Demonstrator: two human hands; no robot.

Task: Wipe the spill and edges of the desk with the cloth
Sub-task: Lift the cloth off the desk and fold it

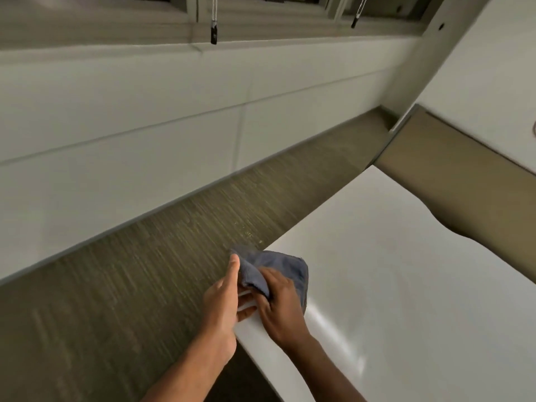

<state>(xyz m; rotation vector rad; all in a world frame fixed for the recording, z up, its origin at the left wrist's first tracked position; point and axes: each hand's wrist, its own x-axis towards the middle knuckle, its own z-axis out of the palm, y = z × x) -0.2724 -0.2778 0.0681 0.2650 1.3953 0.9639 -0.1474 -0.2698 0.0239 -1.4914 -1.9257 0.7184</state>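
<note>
**Two hands and a blue cloth at the desk's edge**

A person stands at the side of a white desk (391, 271). Only the bare arms and hands show. Both hands are on a small blue-grey cloth (278, 266). The cloth sits bunched up right at the left edge of the desk, near its far corner. Part of it lies on the desk top and part of it folds over the edge.

The left hand (224, 297) is just off the side of the desk, over the floor. Its thumb points up along the cloth and presses on the near corner of it. Its fingers curl under, below the desk edge, so it looks like it pinches the cloth, but the fingers are partly hidden.

The right hand (278, 303) lies on top of the desk. It is spread flat, with the fingers pressing the cloth down. It does not wrap around the cloth.

The desk top is shiny and catches the light near the right arm. I cannot make out a spill on it.

Beside the desk runs a strip of brown-green carpet (130, 285). Past that is a white wall (116, 126), and two blind cords (214, 33) hang from the window above.
</note>
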